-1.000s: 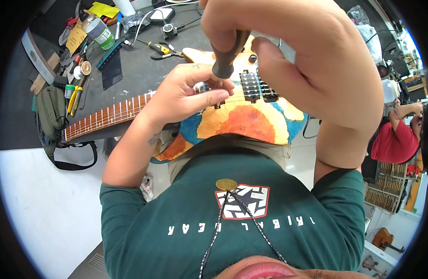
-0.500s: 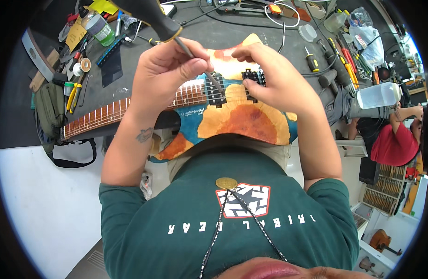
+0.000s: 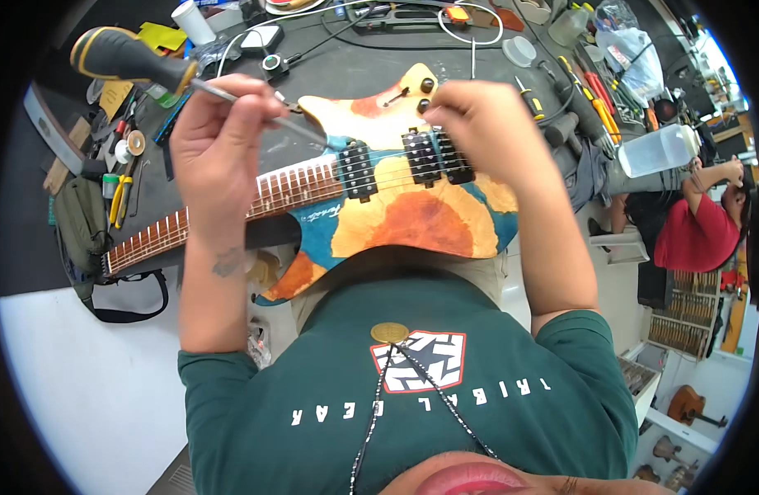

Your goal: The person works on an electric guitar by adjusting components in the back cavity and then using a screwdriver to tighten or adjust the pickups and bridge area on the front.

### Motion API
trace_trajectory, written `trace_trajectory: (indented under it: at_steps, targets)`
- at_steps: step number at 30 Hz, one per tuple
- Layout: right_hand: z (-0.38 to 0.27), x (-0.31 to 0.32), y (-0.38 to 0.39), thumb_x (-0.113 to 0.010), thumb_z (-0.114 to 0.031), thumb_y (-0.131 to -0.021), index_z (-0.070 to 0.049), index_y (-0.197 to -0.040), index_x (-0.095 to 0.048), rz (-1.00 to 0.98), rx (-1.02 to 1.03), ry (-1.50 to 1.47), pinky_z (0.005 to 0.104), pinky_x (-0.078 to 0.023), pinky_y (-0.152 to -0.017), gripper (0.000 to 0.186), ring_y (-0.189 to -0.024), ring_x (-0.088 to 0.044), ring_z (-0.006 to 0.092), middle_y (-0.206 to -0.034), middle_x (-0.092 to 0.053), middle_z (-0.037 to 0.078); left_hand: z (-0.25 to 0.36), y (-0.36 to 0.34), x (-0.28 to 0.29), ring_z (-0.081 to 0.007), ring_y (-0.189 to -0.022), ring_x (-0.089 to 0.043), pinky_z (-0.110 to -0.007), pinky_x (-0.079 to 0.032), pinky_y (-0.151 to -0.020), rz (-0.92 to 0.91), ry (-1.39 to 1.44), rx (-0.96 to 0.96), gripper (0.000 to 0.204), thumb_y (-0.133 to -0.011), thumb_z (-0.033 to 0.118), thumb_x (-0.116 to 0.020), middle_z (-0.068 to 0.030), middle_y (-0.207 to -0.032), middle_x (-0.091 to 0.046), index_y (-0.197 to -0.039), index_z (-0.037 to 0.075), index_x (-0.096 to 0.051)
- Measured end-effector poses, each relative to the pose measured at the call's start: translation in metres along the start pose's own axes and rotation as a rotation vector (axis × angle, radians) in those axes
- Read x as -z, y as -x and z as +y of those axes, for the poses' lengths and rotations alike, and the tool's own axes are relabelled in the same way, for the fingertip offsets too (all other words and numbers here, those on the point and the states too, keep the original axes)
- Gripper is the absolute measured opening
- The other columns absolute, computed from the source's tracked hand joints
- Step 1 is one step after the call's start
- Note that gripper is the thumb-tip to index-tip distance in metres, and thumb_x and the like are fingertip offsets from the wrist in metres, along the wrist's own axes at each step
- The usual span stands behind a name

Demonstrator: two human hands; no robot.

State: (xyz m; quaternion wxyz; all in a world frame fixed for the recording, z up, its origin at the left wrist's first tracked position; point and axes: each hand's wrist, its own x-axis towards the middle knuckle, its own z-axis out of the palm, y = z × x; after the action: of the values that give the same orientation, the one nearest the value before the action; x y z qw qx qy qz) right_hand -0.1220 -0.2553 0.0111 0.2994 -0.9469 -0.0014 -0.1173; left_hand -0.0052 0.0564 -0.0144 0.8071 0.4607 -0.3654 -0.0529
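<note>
An electric guitar, its body patterned in amber, rust and blue, lies across my lap and the table edge, with the neck pointing left. My left hand grips a long screwdriver by its shaft, the black and yellow handle up to the left. Its tip end sits near the neck-side pickup. Over the bridge end, my right hand has its fingertips bent together beside a black knob. Whatever those fingers pinch is hidden. A second black pickup shows below them.
Yellow-handled pliers, a solder spool and an olive bag lie at left. At right are a clear plastic container and several hand tools. Cables cross the table's far side. A person in red sits at far right.
The screwdriver has lifted away from the neck-side pickup and swung left with my left hand. My right hand has moved slightly right, its fingers drawing together. The view has shifted a little.
</note>
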Motion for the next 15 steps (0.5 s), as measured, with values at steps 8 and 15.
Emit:
trace_trajectory:
  at_steps: [8,15]
  targets:
    - [0.145,0.046,-0.051,-0.088,-0.044,-0.097,-0.003,-0.112,-0.082,-0.161,-0.348,0.640,0.0568,-0.061,-0.099,0.044,-0.111,-0.078,0.0473,-0.110,-0.083,0.024,-0.003,0.004,0.025,-0.0166,-0.100,-0.075,-0.031,-0.057,-0.091,0.172,-0.169,-0.027,0.023,-0.116,0.013,-0.073,-0.0086,-0.108,-0.079,-0.135,-0.001,-0.073]
    - [0.019,0.040,-0.004,-0.085,-0.021,-0.099,-0.002,-0.102,-0.078,0.308,-0.055,-0.007,0.0423,-0.059,-0.073,0.021,-0.081,-0.076,0.0307,-0.086,-0.076,0.014,-0.026,0.015,0.017,-0.0192,-0.100,-0.074,-0.033,-0.059,-0.092,0.159,-0.107,0.020,0.015,-0.118,0.013,-0.069,-0.0096,-0.109,-0.075,-0.125,0.001,-0.068]
